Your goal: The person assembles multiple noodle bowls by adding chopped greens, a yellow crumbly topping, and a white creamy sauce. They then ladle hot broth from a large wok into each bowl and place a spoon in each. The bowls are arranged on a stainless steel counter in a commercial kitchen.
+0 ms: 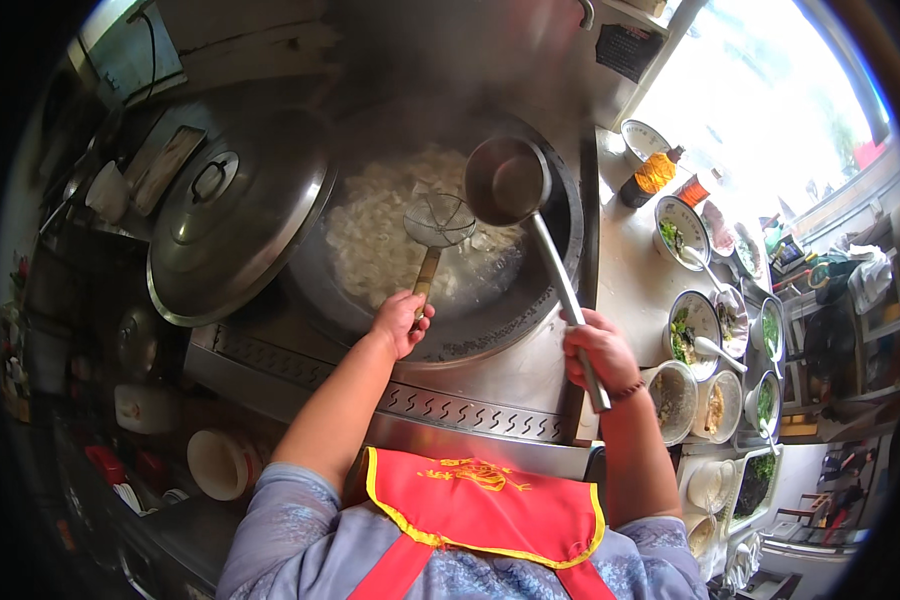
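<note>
My left hand [402, 324] is closed round the wooden handle of a wire strainer [440, 220], whose round mesh head is over the steaming water of a big wok [315, 270]. Pale pieces that look like dumplings [370, 225] crowd the water around it. In my right hand [602, 350] I grip the long metal handle of a ladle [510, 180]. The ladle's deep round bowl is raised above the wok's right side, to the right of the strainer head. Steam blurs the far side of the wok, and what the ladle's bowl holds, if anything, I cannot tell.
A large metal lid [240, 215] leans at the wok's left. On the right counter [625, 270] stand bowls with chopped greens [682, 232], white spoons, bottles [652, 178] and tubs [672, 400]. A slotted metal ledge [470, 412] runs along the near side; a white bucket [220, 464] is lower left.
</note>
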A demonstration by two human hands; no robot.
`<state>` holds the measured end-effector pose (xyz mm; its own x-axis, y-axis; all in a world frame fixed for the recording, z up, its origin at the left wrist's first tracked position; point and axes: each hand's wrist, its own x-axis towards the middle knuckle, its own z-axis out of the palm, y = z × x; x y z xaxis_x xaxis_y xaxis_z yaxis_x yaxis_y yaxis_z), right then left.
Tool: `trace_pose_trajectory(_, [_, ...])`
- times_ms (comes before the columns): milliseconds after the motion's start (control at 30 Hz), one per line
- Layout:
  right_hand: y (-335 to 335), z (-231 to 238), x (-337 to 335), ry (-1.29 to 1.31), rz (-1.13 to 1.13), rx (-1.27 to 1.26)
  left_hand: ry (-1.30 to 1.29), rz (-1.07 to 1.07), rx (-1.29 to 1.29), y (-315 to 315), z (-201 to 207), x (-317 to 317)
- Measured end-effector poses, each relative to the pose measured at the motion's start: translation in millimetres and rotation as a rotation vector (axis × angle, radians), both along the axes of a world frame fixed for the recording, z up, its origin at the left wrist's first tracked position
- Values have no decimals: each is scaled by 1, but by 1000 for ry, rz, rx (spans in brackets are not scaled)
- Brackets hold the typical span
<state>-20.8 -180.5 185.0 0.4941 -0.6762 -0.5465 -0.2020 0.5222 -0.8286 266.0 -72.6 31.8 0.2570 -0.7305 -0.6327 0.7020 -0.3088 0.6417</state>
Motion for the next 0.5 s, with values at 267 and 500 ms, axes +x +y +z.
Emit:
trace_pose_trajectory(267, [-7, -89, 113, 396, 75, -253, -158, -71, 239, -37, -14, 18])
trace_pose_trajectory(500, [-4, -103, 145, 606, 214, -250, -371, -139, 358, -53, -27, 22])
